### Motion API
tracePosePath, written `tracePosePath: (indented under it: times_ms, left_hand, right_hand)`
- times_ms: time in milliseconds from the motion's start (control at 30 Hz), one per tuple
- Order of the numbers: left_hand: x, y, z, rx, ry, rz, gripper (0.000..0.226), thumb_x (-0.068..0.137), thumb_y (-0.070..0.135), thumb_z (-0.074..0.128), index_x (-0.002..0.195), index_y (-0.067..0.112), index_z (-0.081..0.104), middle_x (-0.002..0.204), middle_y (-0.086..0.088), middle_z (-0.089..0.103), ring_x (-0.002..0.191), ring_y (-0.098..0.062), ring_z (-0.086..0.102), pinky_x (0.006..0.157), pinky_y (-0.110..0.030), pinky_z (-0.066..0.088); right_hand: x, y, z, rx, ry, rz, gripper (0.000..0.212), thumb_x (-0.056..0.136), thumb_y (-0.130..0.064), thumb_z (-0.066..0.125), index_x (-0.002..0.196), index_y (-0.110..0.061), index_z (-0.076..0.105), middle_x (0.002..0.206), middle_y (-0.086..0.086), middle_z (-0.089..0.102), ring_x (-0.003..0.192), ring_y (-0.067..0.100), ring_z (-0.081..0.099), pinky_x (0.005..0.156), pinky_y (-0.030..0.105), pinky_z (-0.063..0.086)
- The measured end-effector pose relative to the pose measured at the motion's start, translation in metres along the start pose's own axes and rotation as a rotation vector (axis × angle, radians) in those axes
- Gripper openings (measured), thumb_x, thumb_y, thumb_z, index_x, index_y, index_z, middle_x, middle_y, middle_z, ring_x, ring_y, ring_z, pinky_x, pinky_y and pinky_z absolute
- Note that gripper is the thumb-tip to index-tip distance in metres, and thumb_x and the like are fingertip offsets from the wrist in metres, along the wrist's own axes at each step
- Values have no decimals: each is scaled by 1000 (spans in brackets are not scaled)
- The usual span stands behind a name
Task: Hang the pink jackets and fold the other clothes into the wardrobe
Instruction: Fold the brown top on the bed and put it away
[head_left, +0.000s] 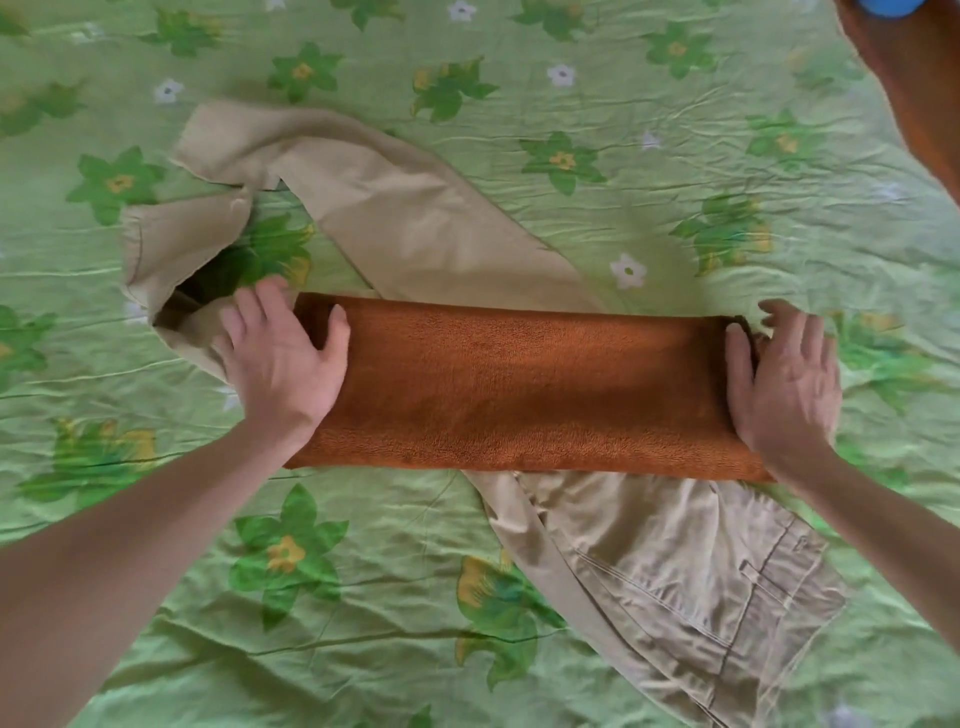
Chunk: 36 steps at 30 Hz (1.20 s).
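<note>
Folded rust-brown towel (524, 387) lies as a long strip across beige trousers (410, 208) on the green floral bedsheet (675, 156). Left hand (283, 353) rests flat on the towel's left end, fingers (270, 306) spread wide. Right hand (784, 379) cups the right end, fingers relaxed. No legible writing or labels.

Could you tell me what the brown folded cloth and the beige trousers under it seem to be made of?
Brown cloth: probably terry or fleece, with a fuzzy, matte nap. Beige trousers: likely woven cotton twill, smooth, with creases and stitched seams.
</note>
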<state>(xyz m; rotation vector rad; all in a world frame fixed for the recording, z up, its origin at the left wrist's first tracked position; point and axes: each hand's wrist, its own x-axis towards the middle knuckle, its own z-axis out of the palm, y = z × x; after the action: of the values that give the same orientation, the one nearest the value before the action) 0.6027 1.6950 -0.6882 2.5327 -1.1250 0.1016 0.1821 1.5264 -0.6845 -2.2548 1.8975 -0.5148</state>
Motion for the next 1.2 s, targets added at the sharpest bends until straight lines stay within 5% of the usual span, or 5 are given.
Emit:
tracePosePath:
  times_ms: [133,233,433,933,1200]
  left_hand:
    - [-45,41,0,-38,-107,502,61,108,54,38,147,9,50,149,-16,51,140,-36,44,118,-52,33]
    - [-74,63,17,-14,-306,647,74,106,66,31,163,19,34,170,-10,31,160,-31,20,129,-56,16]
    - [-45,27,34,172,-361,429,90,96,85,19,168,32,10,177,-2,7,163,-33,2,129,-60,3]
    - [-30,3,34,103,-327,399,77,102,64,31,167,24,22,174,-7,20,161,-33,13,130,-55,10]
    - [-78,104,38,-74,-385,647,70,108,65,22,167,28,20,176,-3,10,163,-26,4,131,-55,7]
  right_hand:
    - [-33,-34,-2,96,-148,-435,55,110,-48,34,154,-17,45,158,8,45,150,29,36,120,46,30]
    - [-49,-53,17,-50,-328,-500,70,105,-66,29,165,-32,24,174,-2,15,162,19,3,130,46,8]
    - [-61,-26,39,-204,-360,-124,94,87,-94,17,164,-45,-3,175,-8,-3,161,19,-9,129,55,2]
    - [-64,-14,36,64,-261,122,69,100,-72,20,163,-44,22,174,-13,6,160,12,2,130,45,3]
    - [-21,-1,12,505,-213,717,89,89,-59,71,160,-25,29,153,3,46,135,28,50,106,43,43]
